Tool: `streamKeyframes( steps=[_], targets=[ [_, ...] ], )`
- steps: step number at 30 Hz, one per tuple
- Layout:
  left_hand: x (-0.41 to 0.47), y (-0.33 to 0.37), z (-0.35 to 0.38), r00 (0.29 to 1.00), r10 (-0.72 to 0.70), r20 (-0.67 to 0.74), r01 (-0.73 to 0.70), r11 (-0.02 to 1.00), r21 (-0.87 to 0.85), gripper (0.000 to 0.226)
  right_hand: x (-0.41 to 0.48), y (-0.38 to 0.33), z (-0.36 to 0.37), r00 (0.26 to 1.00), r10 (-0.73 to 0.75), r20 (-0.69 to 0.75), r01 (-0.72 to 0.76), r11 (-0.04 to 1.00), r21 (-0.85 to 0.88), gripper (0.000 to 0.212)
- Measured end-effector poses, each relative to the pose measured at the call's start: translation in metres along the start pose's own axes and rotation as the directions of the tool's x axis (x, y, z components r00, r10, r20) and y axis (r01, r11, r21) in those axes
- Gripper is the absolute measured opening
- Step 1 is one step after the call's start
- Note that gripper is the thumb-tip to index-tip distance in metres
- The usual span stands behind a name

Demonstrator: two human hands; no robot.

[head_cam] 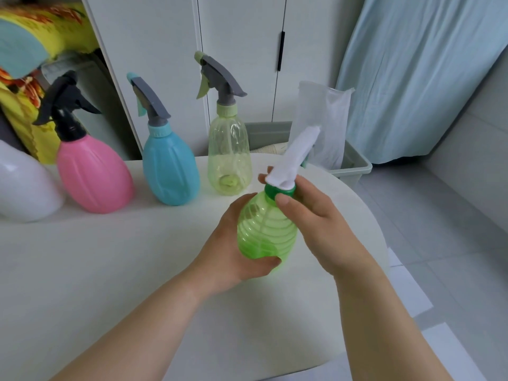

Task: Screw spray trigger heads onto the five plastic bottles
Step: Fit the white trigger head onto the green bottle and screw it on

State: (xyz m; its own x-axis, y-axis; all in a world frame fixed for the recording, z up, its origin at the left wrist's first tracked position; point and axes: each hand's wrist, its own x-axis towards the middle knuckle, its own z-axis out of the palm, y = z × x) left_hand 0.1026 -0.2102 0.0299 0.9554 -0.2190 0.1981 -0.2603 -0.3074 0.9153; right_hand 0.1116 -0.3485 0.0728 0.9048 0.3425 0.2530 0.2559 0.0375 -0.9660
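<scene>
Holding the green bottle (265, 232) tilted above the near-right part of the white counter (110, 270), left hand (233, 251) cupping its ribbed body from below, grip wrapped tight around it. Pinching the green collar (280, 192) at the bottle's neck with the right hand (310, 215), grip narrow around collar and white trigger head (295, 158), nozzle pointing far and right. Standing upright in a row along the far edge, left to right: white bottle (24, 188), pink bottle (92, 177) with black head, blue bottle (170, 169) and pale yellow-green bottle (229, 155) with grey heads. Sitting beyond the counter, far right: grey bin (354, 163).
</scene>
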Motion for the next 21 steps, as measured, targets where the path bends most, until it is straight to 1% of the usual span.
streamKeyframes(
  steps=[1,2,4,5,6,7,9,12,14,16,18,19,21],
  targets=[
    [-0.001,-0.002,0.001,1.0,-0.002,0.001,0.002,1.0,0.001,0.069,0.001,0.002,0.003,0.999,0.002,-0.044,-0.004,0.999,-0.032,0.015],
    [-0.002,-0.005,0.001,1.0,-0.005,-0.002,0.005,1.0,0.007,0.072,0.002,0.004,0.007,0.993,-0.002,-0.117,-0.007,0.997,-0.073,0.015],
    [-0.002,-0.012,0.002,1.0,-0.006,-0.026,0.007,1.0,0.026,0.076,0.005,0.007,0.017,0.958,-0.034,-0.285,-0.018,0.984,-0.178,0.022],
    [-0.002,-0.014,0.003,0.999,-0.008,-0.036,0.01,0.999,0.035,0.078,0.006,0.008,0.021,0.94,-0.051,-0.337,-0.027,0.975,-0.222,0.026],
    [-0.002,-0.015,0.003,0.999,-0.012,-0.042,0.014,0.999,0.042,0.081,0.007,0.008,0.024,0.933,-0.057,-0.355,-0.037,0.967,-0.251,0.029],
    [-0.001,-0.015,0.003,0.999,-0.016,-0.044,0.018,0.999,0.043,0.082,0.006,0.009,0.025,0.938,-0.054,-0.344,-0.041,0.965,-0.261,0.031],
    [-0.002,-0.015,0.004,0.999,-0.022,-0.045,0.024,0.999,0.036,0.081,0.004,0.01,0.023,0.963,-0.039,-0.267,-0.025,0.973,-0.23,0.031],
    [-0.003,-0.012,0.004,0.999,-0.018,-0.031,0.018,1.0,0.006,0.076,0.0,0.006,0.014,0.993,-0.043,-0.112,0.038,0.998,-0.05,0.025],
    [-0.003,-0.01,0.004,0.999,-0.019,-0.025,0.019,1.0,-0.009,0.07,-0.001,0.005,0.011,0.996,-0.054,-0.076,0.057,0.997,0.048,0.023],
    [-0.003,-0.009,0.003,0.999,-0.022,-0.023,0.022,1.0,-0.017,0.068,-0.001,0.005,0.011,0.995,-0.049,-0.092,0.055,0.996,0.073,0.019],
    [-0.003,-0.009,0.003,1.0,-0.019,-0.016,0.019,1.0,-0.006,0.07,0.002,0.007,0.014,0.986,-0.028,-0.167,0.039,0.997,0.062,0.016],
    [-0.003,-0.011,0.003,1.0,-0.014,-0.015,0.014,1.0,0.001,0.073,0.003,0.009,0.016,0.974,-0.014,-0.226,0.022,0.999,0.034,0.018],
    [-0.002,-0.016,0.003,0.999,-0.017,-0.027,0.017,1.0,0.012,0.079,0.005,0.014,0.022,0.939,0.001,-0.344,-0.032,0.996,-0.083,0.028]
  ],
)
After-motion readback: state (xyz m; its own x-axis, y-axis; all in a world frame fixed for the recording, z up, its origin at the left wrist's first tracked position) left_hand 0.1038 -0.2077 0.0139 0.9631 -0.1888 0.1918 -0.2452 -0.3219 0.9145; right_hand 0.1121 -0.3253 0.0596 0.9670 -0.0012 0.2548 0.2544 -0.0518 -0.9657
